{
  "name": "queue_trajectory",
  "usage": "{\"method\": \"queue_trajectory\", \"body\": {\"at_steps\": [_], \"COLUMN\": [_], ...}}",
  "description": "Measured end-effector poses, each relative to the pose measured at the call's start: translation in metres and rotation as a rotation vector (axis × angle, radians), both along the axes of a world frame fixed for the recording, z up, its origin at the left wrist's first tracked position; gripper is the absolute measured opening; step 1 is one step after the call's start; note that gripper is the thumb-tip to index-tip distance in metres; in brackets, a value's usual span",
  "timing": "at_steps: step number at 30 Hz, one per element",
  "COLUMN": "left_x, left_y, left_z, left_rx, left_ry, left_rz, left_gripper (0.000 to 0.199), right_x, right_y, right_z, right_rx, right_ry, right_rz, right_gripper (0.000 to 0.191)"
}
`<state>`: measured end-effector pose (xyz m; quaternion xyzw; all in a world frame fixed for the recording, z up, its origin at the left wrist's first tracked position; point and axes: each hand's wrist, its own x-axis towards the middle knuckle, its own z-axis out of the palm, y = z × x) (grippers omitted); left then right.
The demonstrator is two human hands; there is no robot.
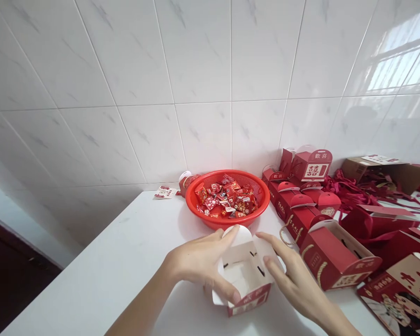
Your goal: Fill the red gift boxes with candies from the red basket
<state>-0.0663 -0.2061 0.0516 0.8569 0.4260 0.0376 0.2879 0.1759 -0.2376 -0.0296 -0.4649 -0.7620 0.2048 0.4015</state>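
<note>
Flap handling: thin-looking card probably calls for light pressure along the folds, easing the flaps outward while the walls stay square.
Left hand point(199, 261): grip spread across the opening, thumb at the front rim, forefinger against the rounded rear flap; best kept steady as a brace.
Right hand point(294, 275): thumb and forefinger apart at the right flap; I cannot tell whether they pinch it.
Gift box point(248, 298): open-topped, white inside with short dark marks on the walls, red outside with pale printing.
Box place: between both hands, seemingly resting on the table point(126, 266), nearer than the red basket point(264, 198).
</note>
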Motion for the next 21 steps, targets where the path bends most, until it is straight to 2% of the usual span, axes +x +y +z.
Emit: {"method": "queue_trajectory", "body": {"at_steps": [3,7,9,12,14,17,19,21], "left_x": [0.009,0.018,0.017,0.007,0.000,-0.004,-0.001,0.003], "left_y": [-0.002,0.001,0.004,0.014,0.029,0.069,0.102,0.136], "left_z": [-0.002,-0.004,-0.001,0.013,0.026,0.037,0.034,0.024], "left_rx": [-0.133,-0.212,-0.184,-0.112,-0.065,0.009,0.083,0.095], "left_ry": [0.156,0.248,0.193,0.096,0.058,0.028,0.058,0.226], "left_rz": [0.049,0.062,0.038,0.023,0.060,0.138,0.196,0.221], "left_gripper": [0.114,0.119,0.110,0.081,0.067,0.058,0.048,0.042], "right_x": [0.004,0.017,0.024,0.027,0.026,0.023,0.021,0.020], "right_y": [-0.001,0.000,0.003,0.006,0.008,0.008,0.007,0.007], "right_z": [-0.005,-0.005,-0.004,-0.002,-0.001,-0.001,0.000,0.000], "right_rx": [-0.113,-0.253,-0.332,-0.411,-0.430,-0.428,-0.421,-0.422], "right_ry": [0.024,0.044,0.048,0.022,0.004,0.001,-0.007,-0.020], "right_rz": [0.095,0.224,0.273,0.280,0.265,0.267,0.265,0.253], "right_gripper": [0.047,0.094,0.111,0.116,0.114,0.107,0.103,0.102]}}
